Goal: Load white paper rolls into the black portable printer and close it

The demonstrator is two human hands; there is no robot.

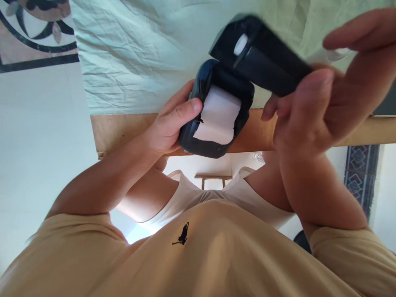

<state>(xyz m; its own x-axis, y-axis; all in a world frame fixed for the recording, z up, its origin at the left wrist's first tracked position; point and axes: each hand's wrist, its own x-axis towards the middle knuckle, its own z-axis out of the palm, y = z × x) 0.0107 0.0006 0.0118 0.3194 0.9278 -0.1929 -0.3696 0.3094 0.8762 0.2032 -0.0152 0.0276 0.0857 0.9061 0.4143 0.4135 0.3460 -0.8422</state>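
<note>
My left hand (pixel 173 119) is wrapped round a black receipt printer (pixel 202 150), its thumb on the near left rim. The printer's compartment is open, and a white paper roll (pixel 218 115) with a ragged end shows inside. A long black part (pixel 266 57) with a white oval spot near its far end is gripped between the thumb and fingers of my right hand (pixel 318 103). Blurred by motion, this part slants over the printer's upper right; I cannot tell whether the two touch. A whitish thing (pixel 337 53) shows partly behind my right hand, too hidden to name.
A pale green cloth (pixel 133 53) covers the table, whose wooden edge (pixel 123 132) runs just beyond my lap. At the right border lies a dark grey object (pixel 385 101), partly cut off. Below are my knees, a small wooden stool (pixel 213 177) and a patterned floor strip (pixel 360 177).
</note>
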